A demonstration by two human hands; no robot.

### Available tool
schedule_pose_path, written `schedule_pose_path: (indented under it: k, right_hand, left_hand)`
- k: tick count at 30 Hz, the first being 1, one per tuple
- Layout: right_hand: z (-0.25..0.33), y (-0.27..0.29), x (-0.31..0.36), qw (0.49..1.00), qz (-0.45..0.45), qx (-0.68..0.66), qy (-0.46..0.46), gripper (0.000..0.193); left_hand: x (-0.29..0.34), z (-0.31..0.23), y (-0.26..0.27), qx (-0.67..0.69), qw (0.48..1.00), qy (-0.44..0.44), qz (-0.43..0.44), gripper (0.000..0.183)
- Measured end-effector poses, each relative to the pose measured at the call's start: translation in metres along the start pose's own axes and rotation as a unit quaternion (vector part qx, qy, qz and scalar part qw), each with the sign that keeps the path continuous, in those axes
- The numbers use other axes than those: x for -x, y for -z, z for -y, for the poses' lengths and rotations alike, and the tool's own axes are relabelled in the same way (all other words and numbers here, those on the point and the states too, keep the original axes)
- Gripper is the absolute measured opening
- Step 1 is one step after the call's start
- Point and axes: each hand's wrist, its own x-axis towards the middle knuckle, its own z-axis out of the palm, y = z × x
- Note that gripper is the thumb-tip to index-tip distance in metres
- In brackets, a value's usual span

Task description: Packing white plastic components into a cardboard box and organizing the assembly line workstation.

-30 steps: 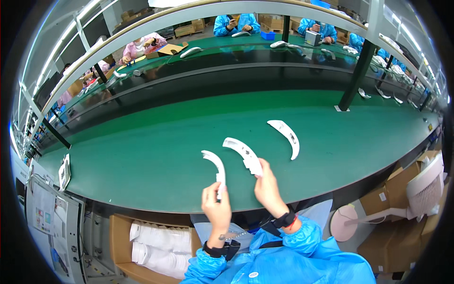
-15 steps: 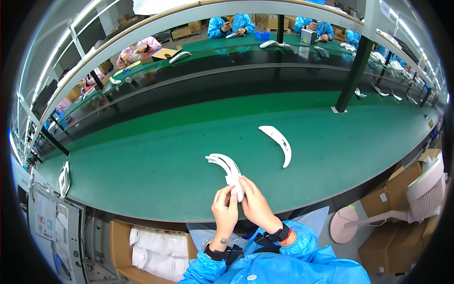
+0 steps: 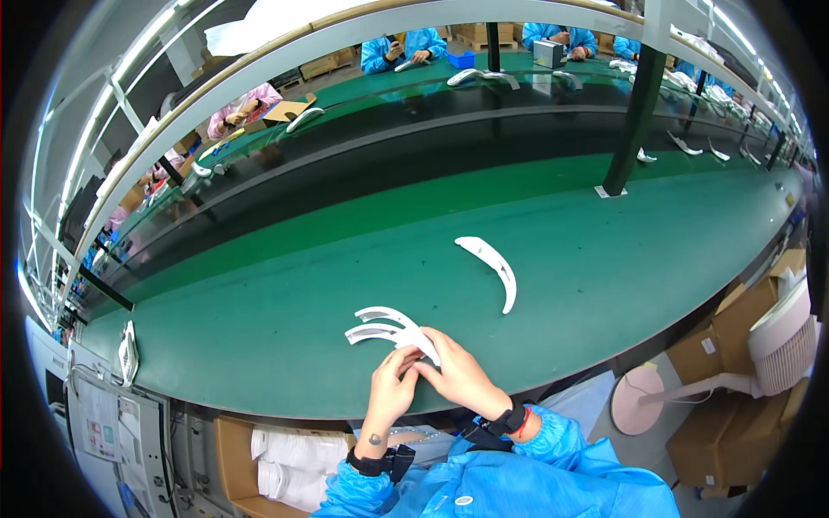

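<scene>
Over the near edge of the green table (image 3: 276,363), two curved white plastic pieces (image 3: 401,321) are held together at their near end. Their far ends spread apart like a fork. My left hand (image 3: 390,388) has its fingers closed round the lower end of the pieces. From the other side, my right hand (image 3: 462,373) grips the same end, thumb and fingers pressed to it. The join between the pieces is partly hidden by my fingers. Beyond my right hand lies a single curved white piece (image 3: 494,266), flat on the table and touched by neither hand.
Below the table edge at left stands a cardboard box (image 3: 237,462) with white parts inside. A pink fan (image 3: 777,345) and cartons (image 3: 725,432) stand at right. A dark post (image 3: 635,129) rises from the table. Across the conveyor (image 3: 414,160), people in blue (image 3: 423,45) and pink sit working.
The far ends of the held pieces have spread apart, and the pieces have tilted to the left. The view has shifted slightly. Both hands keep hold.
</scene>
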Motion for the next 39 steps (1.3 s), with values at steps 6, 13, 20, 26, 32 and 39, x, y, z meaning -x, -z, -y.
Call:
schedule_pose_path:
  k: [6,13,20,26,32,39]
  right_hand:
    - [-0.008,0.006,-0.005,0.999,-0.013,-0.005,0.042,0.044]
    - [-0.006,0.017,-0.013,0.991,0.01,0.066,0.119,0.038]
    - [0.0,-0.009,-0.008,0.984,-0.103,-0.097,-0.108,0.062]
    - [0.001,-0.003,0.006,0.727,0.163,-0.646,-0.165,0.084]
    - [0.0,0.033,0.025,0.601,0.277,-0.728,-0.179,0.08]
    - [0.01,0.015,0.023,0.851,0.101,-0.477,-0.197,0.033]
  left_hand:
    - [-0.003,-0.04,0.029,-0.5,0.815,-0.244,-0.161,0.036]
    - [-0.017,-0.03,0.064,-0.531,0.839,-0.117,0.0,0.027]
    - [-0.003,-0.003,0.032,-0.409,0.884,-0.083,-0.211,0.019]
    - [-0.004,0.013,0.037,-0.38,0.825,-0.325,-0.262,0.046]
    - [-0.018,-0.003,0.066,-0.38,0.746,-0.504,-0.212,0.047]
    - [-0.023,-0.019,0.031,-0.31,0.847,-0.27,-0.338,0.061]
